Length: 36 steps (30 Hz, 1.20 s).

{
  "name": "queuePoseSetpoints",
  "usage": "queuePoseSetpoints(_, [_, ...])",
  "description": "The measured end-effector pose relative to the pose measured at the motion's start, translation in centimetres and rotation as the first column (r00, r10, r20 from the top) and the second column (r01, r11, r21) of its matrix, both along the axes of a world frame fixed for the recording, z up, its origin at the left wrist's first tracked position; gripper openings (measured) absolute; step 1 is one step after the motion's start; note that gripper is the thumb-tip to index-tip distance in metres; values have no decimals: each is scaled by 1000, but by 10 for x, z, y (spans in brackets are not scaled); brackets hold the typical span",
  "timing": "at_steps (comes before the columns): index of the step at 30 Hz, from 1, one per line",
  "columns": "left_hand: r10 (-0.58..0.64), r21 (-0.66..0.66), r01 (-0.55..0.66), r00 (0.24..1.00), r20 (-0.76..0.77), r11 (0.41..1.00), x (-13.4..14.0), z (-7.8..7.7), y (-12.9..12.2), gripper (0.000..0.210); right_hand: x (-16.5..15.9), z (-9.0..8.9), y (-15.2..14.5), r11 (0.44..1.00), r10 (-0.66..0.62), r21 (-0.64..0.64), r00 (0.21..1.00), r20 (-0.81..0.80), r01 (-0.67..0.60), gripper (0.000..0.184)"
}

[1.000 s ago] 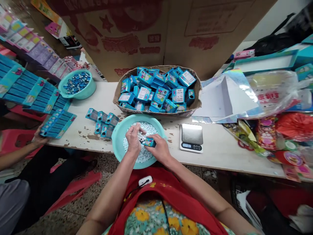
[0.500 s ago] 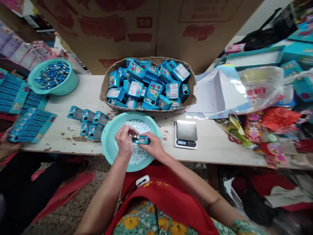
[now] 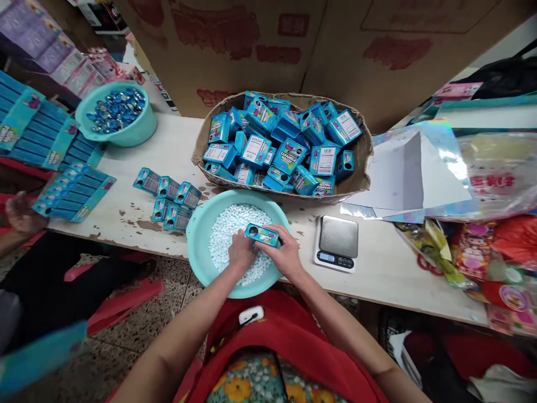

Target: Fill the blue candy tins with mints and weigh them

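Observation:
My right hand (image 3: 283,252) is closed around a small blue candy box (image 3: 262,234) with a round dark hole in its top. The box is tilted over a turquoise basin (image 3: 195,254) of small white candies (image 3: 229,224). My left hand (image 3: 242,251) is down at the candies, just left of the box. Its fingertips are hidden, so I cannot see whether it grips any candies. Left of the basin, several blue boxes (image 3: 168,190) stand together on the table.
Behind the basin is a cut-down carton (image 3: 364,168) full of blue boxes. A digital scale (image 3: 339,238) stands to the right. At the left are a bowl (image 3: 140,126) of blue-and-silver pieces and a co-worker's hand (image 3: 25,215) by a display tray (image 3: 75,193).
My left hand has gone from above the box's hole, where it had white candies, down into the basin. My right hand still holds the box. The head view has shifted.

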<state>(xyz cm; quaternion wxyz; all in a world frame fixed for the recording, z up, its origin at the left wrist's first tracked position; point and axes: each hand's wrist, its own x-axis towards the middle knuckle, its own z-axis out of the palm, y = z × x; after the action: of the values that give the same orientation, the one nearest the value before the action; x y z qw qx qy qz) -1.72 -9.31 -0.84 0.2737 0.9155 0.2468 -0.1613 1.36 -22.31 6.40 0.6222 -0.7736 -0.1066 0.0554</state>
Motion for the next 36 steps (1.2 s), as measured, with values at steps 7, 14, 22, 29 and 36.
queuePoseSetpoints(7, [339, -407, -261, 931, 133, 876, 4, 31, 41, 26, 1, -13, -6, 998, 17, -60, 1000, -13, -18, 33])
queuePoseSetpoints(14, [777, -920, -176, 604, 181, 351, 17, 83, 17, 21, -10, -19, 7, 973, 165, -168, 985, 39, -157, 34])
queuePoseSetpoints(22, [832, -952, -116, 524, 183, 283, 28, 86, 6, 21, -7, -5, -3, 964, 213, -165, 977, 20, -206, 35])
queuePoseSetpoints(29, [796, -935, -86, 554, 243, 345, 28, 95, 0, 16, -6, 5, -7, 965, 151, -206, 986, -71, -163, 37])
queuePoseSetpoints(36, [749, -913, -63, 596, 290, 403, 27, 94, -2, 16, -5, 4, -6, 969, 104, -216, 990, -96, -123, 34])
